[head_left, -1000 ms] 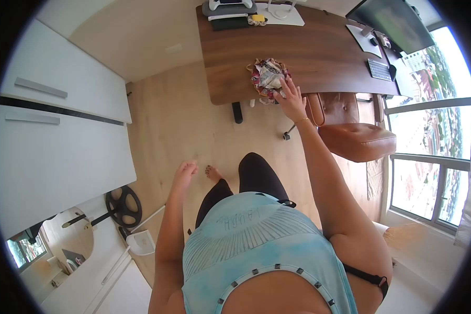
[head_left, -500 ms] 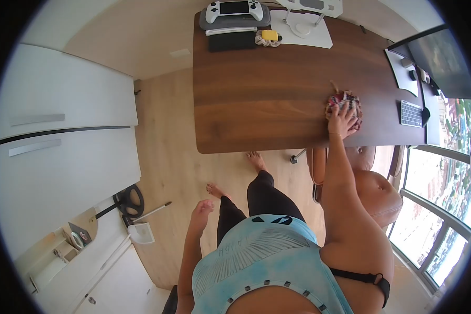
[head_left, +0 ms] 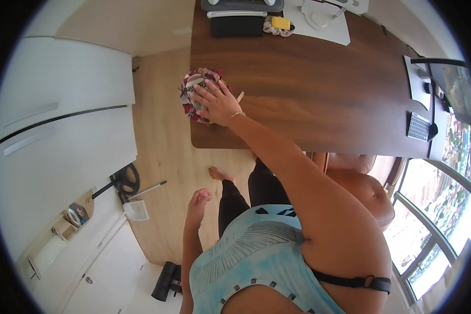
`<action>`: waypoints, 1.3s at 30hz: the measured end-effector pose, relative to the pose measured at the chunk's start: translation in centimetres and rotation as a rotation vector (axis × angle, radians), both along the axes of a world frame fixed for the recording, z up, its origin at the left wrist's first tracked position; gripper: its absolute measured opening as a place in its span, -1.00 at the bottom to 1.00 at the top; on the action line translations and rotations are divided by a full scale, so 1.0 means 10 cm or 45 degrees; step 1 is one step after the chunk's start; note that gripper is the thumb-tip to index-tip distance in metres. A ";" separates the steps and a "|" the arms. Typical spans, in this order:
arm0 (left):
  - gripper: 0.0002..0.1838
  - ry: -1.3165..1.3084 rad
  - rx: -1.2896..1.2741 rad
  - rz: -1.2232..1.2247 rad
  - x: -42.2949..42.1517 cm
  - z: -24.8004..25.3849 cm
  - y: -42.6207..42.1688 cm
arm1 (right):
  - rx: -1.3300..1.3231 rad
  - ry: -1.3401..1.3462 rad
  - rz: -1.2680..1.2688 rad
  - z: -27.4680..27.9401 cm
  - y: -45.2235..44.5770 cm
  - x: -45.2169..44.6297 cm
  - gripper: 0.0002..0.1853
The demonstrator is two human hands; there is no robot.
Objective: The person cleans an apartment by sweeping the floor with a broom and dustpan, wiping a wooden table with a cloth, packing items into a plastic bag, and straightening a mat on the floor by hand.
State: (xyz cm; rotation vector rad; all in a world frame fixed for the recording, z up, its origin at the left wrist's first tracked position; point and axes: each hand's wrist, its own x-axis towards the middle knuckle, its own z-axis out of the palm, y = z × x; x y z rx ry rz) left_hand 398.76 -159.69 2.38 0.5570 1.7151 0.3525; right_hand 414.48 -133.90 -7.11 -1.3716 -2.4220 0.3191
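My right hand lies with fingers spread on a bunched patterned cloth in red, grey and white. The cloth is at the left edge of the brown wooden desk, and part of it sticks out past that edge. A pale strip, perhaps a tie of the cloth, shows beside my wrist. Away from the desk, my left hand hangs over the floor by my leg, its fingers loosely curled with nothing visible in them.
Along the desk's back are a black case, a yellow item on a scrunchie, and a white stand. A keyboard and mouse lie at the right. A brown chair stands at the front; white cabinets line the left.
My right hand and the cloth have moved left across the desk to its left edge. The view has shifted slightly. My left hand stays low beside my body.
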 end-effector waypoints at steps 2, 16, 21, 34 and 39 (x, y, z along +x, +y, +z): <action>-0.67 0.002 -0.019 0.049 -0.08 0.01 0.01 | -0.037 -0.101 0.186 0.01 -0.43 0.61 -0.41; -0.70 -0.119 0.242 0.091 0.20 -0.10 0.48 | -0.147 -0.383 -0.515 0.18 -0.73 1.21 -0.43; -0.76 -0.178 0.342 -0.025 0.19 -0.18 0.17 | -0.136 0.162 0.628 0.00 -1.06 -0.51 -0.64; -0.77 0.813 0.612 0.808 -1.01 0.45 -2.14 | 0.299 -0.428 0.342 0.93 -0.93 0.13 -0.57; -0.80 0.653 0.945 1.096 -1.58 1.07 -2.58 | -0.399 -0.113 0.747 0.91 -1.52 -1.48 -0.63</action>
